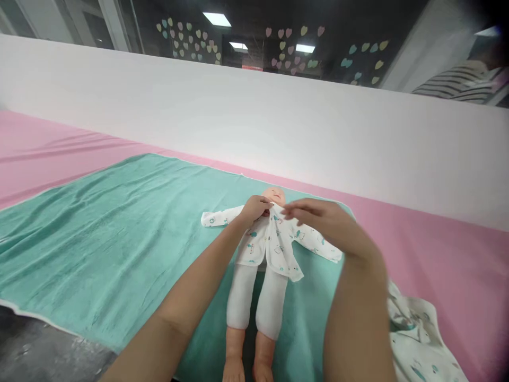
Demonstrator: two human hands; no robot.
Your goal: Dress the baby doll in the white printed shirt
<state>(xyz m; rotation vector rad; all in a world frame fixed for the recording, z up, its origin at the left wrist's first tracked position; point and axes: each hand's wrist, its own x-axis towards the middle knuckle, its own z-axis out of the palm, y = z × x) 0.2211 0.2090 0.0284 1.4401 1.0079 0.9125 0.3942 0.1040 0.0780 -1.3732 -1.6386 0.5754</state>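
A baby doll [236,347] lies on its back with its feet toward me, wearing white leggings [241,297]. A white printed baby jacket [280,241] covers its torso and both arms, and the front edges part toward the hem. At the neckline my left hand [256,207] pinches the jacket's edge with closed fingers. My right hand [318,215] hovers over the doll's shoulder on the right, its fingers stretched out and somewhat blurred. Nothing shows in that hand. The fastening at the collar is too small to make out.
A green blanket [119,228] lies under the doll, over a pink sheet [449,249]. More white printed cloth [421,339] is heaped at the lower right. A white low wall [254,122] runs behind, with dark glass above. A person in a striped top [457,82] is at upper right.
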